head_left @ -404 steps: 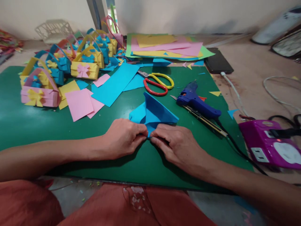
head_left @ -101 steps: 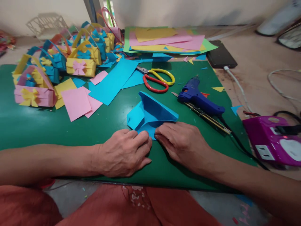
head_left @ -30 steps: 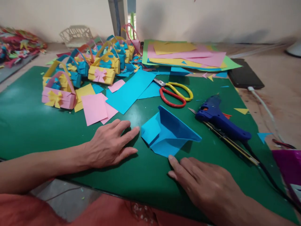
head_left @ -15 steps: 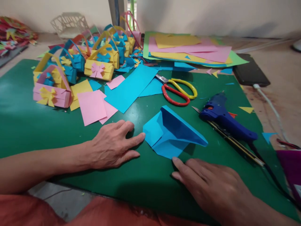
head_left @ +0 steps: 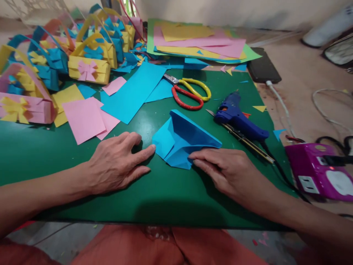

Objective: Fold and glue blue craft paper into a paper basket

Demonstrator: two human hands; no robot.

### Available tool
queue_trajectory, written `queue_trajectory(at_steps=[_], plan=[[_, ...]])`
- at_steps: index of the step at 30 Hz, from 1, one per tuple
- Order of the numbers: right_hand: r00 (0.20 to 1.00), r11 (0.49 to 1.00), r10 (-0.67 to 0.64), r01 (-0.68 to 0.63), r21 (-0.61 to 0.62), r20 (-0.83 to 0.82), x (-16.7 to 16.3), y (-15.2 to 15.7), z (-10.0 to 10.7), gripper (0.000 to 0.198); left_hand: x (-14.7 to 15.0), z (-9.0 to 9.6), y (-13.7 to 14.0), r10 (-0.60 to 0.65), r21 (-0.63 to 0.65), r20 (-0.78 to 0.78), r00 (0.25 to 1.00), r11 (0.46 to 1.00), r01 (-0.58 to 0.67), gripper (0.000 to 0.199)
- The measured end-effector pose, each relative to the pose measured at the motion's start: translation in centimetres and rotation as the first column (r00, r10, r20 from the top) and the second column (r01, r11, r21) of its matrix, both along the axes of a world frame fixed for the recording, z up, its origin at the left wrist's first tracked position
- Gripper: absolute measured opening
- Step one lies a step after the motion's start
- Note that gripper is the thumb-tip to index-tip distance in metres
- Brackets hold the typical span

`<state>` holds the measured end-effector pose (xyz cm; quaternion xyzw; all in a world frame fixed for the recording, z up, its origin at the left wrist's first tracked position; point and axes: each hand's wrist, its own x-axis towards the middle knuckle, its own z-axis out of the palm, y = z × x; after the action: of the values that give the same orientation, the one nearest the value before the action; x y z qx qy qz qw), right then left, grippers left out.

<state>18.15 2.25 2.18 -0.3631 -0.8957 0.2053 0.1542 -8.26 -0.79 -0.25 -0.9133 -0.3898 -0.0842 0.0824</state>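
I am resting my left hand (head_left: 116,163) flat on the green surface (head_left: 165,195), fingers spread and holding nothing, with the index fingertip lying just beside the left corner of the folded blue paper (head_left: 182,140). My right hand (head_left: 228,171) is lying palm down with its fingers together, the fingertips touching the near right edge of that paper, not pinching it. The folded blue paper is sitting near the middle of the surface, between my two hands, with one flap standing up. Behind it the red and yellow scissors (head_left: 190,94) are lying shut, and to its right the blue glue gun (head_left: 238,117) is lying on its side. Pink paper squares (head_left: 84,119) are lying to the left, near the paper baskets (head_left: 88,68).
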Motion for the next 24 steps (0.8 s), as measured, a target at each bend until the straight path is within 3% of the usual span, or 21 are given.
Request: queue_trajectory(at_steps=[4, 8, 10, 17, 24], plan=[[0.998, 0.999, 0.016, -0.013, -0.046, 0.058, -0.3, -0.2, -0.1, 0.017, 0.0, 0.0, 0.0, -0.009, 0.033, 0.034, 0.999, 0.999, 0.008, 0.037], [0.997, 0.998, 0.031, -0.026, -0.059, 0.076, -0.4, -0.3, 0.0, 0.011, 0.8, 0.3, -0.8, -0.097, 0.126, 0.176, 0.98, 0.989, 0.075, 0.024], [0.995, 0.998, 0.048, -0.045, -0.043, 0.089, -0.5, -0.3, -0.2, 0.008, 1.6, 0.5, -1.5, -0.136, 0.082, 0.208, 0.969, 0.989, 0.121, 0.023], [0.971, 0.968, 0.119, -0.159, 0.192, 0.205, -0.4, -1.3, -0.8, 0.024, 4.3, 0.7, -2.5, -0.066, -0.043, 0.142, 0.988, 0.996, 0.073, 0.032], [0.986, 0.991, 0.126, -0.129, 0.029, 0.109, -0.5, -1.1, -0.9, 0.023, 5.0, 0.5, -2.6, -0.046, -0.037, 0.077, 0.996, 0.998, 0.049, 0.026]])
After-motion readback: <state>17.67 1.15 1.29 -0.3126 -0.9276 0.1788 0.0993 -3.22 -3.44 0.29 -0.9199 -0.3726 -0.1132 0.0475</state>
